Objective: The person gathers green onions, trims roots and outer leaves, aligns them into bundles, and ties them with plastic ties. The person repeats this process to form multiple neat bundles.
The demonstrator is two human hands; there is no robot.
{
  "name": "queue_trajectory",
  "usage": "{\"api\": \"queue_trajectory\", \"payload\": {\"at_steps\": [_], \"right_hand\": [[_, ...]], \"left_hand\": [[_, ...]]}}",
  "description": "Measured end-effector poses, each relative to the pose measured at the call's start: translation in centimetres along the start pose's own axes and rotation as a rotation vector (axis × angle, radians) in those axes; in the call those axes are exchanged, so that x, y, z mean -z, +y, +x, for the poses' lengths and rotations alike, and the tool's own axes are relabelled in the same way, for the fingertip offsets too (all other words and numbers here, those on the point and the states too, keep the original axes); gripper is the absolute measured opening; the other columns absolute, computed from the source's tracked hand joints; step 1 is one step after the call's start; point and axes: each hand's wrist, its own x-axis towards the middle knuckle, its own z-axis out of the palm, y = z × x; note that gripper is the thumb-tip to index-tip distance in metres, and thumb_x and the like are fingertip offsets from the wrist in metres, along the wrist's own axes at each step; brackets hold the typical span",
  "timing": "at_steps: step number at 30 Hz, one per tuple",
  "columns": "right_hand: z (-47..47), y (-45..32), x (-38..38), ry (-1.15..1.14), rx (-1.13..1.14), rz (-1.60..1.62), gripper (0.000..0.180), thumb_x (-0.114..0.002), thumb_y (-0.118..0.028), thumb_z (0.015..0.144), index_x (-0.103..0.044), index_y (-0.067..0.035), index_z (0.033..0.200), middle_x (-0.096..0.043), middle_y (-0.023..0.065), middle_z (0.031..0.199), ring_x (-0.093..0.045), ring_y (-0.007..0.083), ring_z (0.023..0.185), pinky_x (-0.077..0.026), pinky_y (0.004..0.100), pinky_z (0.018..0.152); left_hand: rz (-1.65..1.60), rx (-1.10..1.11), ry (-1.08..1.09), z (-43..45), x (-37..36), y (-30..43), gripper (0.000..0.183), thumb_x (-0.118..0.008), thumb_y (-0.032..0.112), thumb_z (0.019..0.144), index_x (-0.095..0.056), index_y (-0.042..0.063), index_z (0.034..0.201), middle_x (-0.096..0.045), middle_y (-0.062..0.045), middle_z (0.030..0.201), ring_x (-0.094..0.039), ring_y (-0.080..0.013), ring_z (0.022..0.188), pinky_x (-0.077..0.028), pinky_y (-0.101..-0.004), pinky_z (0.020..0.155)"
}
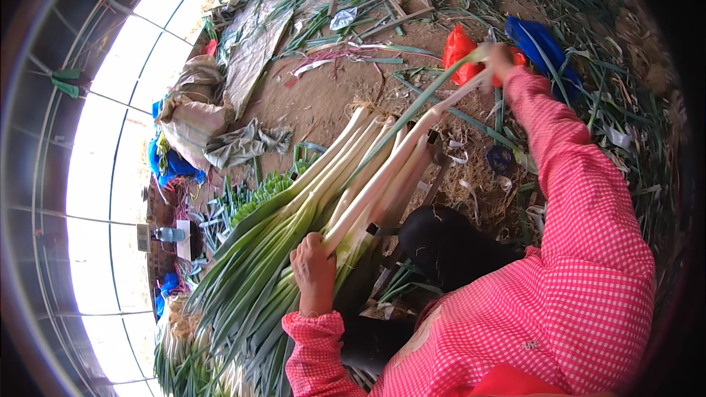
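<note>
My left hand is closed around the pale stem of a large green onion, near where its leaves begin. Up and to the right, my right hand grips a pale outer layer and a green leaf that stretch away from the onion's root end; this hand is somewhat blurred. Beneath the held stem, a heap of large green onions lies side by side on a low stand, white ends towards the top and green leaves towards the lower left. The stand is mostly hidden.
A wooden frame stands at the top. Red plastic bag and blue plastic lie by my right hand. Peeled leaves and roots litter the soil. Sacks lie at left, and more onion bundles at lower left.
</note>
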Motion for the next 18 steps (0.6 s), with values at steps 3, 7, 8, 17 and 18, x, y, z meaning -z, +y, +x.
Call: {"api": "queue_trajectory", "payload": {"at_steps": [3,7,8,17,18], "right_hand": [[3.0,14.0,5.2,0.145,-0.2,-0.159,0.049,-0.059,-0.044,0.087,-0.071,0.003,0.09,-0.072,0.022,0.093,-0.071,0.0366,0.091,-0.056,0.0458,0.08],[0.8,27.5,11.5,0.278,-0.535,-0.313,0.052,-0.059,-0.049,0.085,-0.071,0.002,0.091,-0.072,0.0218,0.095,-0.07,0.0363,0.093,-0.056,0.0461,0.081],[-0.6,28.1,11.9,0.297,-0.562,-0.351,0.053,-0.059,-0.05,0.085,-0.071,0.002,0.091,-0.072,0.0218,0.096,-0.07,0.0362,0.094,-0.056,0.0462,0.081],[-17.2,-7.8,-4.9,-0.559,0.307,0.792,0.081,-0.075,-0.044,0.084,-0.044,0.004,0.141,-0.06,0.025,0.129,-0.066,0.0273,0.105,-0.05,0.0401,0.096],[-18.1,-11.4,-5.7,-0.56,0.358,0.803,0.086,-0.075,-0.048,0.083,-0.04,0.003,0.143,-0.062,0.0238,0.124,-0.067,0.0246,0.103,-0.052,0.0391,0.093]], "left_hand": [[0.008,0.092,-0.07,0.4,0.1,-0.7,0.029,-0.074,0.014,0.074,-0.056,0.009,0.096,-0.063,-0.012,0.088,-0.062,-0.0338,0.089,-0.043,-0.0448,0.08],[-0.06,0.187,-0.101,1.7,-0.1,-1.8,0.035,-0.078,0.02,0.077,-0.057,0.006,0.101,-0.066,-0.017,0.092,-0.063,-0.0396,0.087,-0.046,-0.0495,0.077],[-0.078,0.205,-0.129,2.1,-0.2,-2.0,0.037,-0.078,0.021,0.077,-0.056,0.005,0.102,-0.067,-0.018,0.093,-0.063,-0.0405,0.088,-0.046,-0.0501,0.078],[-0.099,0.27,-0.246,4.0,-0.7,-3.0,0.045,-0.08,0.027,0.077,-0.056,0.003,0.107,-0.068,-0.023,0.095,-0.064,-0.0444,0.091,-0.049,-0.051,0.079],[-0.11,0.281,-0.276,4.0,-0.7,-3.3,0.046,-0.079,0.029,0.078,-0.055,0.003,0.108,-0.067,-0.023,0.097,-0.064,-0.0443,0.093,-0.049,-0.0511,0.08]]}}
